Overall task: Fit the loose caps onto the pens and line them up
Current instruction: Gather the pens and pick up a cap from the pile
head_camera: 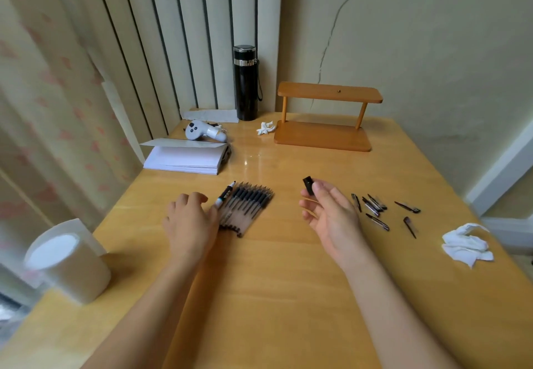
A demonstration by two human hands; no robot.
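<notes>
The right hand (328, 212) was raised above the middle of the table (288, 282), palm turned up, pinching a short black cap (308, 186) between thumb and fingertips; its other fingers were loosely curled. The left hand (190, 221) lay palm down with fingers bent, resting against the near-left side of a row of pens (248, 205), which lay side by side and touching, tips pointing toward the far edge. Whether it actually gripped any pen could not be told. One marker-like pen with a white tip (226, 194) lay at the left end of that row, slightly askew and just beside the left fingers. Well to the right, toward the right edge, a scatter of loose caps (375, 210) lay at mixed angles, near a crumpled white tissue (465, 243).

The step in hand appeared to be capping one pen with the held cap. To do it well, the left hand would need to lift a single pen out of the row without disturbing its neighbours, and hold it near the tip end. The cap's open mouth should face the tip and be pushed straight along the barrel until seated. A skewed push risked the cap slipping from the pinch.
</notes>
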